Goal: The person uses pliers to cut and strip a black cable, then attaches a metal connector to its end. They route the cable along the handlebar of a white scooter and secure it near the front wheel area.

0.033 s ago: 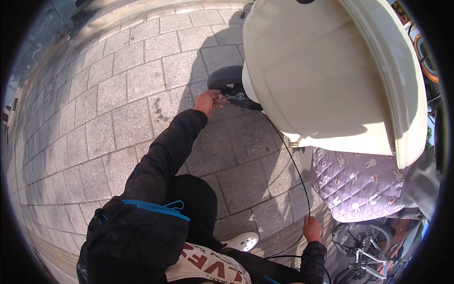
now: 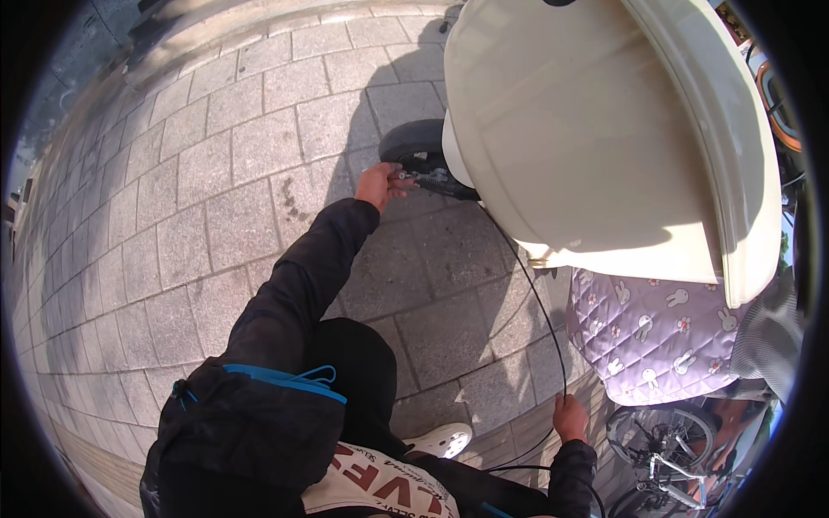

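My left hand (image 2: 377, 185) reaches out to the small black wheel (image 2: 412, 138) of a cream-coloured scooter (image 2: 579, 129). Its fingers are pinched together beside the hub, at a small metallic part too tiny to name, near a dark ribbed spring-like piece (image 2: 434, 185). A thin black cable (image 2: 546, 316) runs from under the scooter's body down to my right hand (image 2: 571, 419). That hand is closed round the cable, low on the right. Below it the cable loops back toward my lap. The cream body hides much of the wheel.
A purple quilted cover with rabbits (image 2: 648, 337) hangs below the cream body. At the lower right stands a bicycle (image 2: 669, 457). My white clog (image 2: 442, 440) rests on grey paving slabs (image 2: 207, 229), and a kerb (image 2: 285, 22) runs along the far side.
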A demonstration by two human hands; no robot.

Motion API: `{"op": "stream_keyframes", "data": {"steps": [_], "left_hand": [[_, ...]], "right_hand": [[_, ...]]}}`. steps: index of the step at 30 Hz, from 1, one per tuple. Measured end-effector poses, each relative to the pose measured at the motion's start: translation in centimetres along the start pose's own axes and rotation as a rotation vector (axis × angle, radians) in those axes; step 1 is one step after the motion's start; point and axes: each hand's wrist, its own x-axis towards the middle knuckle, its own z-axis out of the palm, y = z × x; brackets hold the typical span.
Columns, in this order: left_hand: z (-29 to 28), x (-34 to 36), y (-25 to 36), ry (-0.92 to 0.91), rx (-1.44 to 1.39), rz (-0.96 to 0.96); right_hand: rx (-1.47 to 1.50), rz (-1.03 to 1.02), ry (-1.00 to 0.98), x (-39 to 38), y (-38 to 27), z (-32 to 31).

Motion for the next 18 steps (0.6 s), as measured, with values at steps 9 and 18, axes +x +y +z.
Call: {"op": "stream_keyframes", "data": {"steps": [9,18], "left_hand": [[-0.7,0.6,-0.5,0.010,0.039,0.090],[0.2,-0.3,0.1,0.031,0.173,0.095]], "right_hand": [[0.024,-0.031,0.046,0.2,0.1,0.3],[0.019,-0.020,0.035,0.2,0.2,0.3]]}}
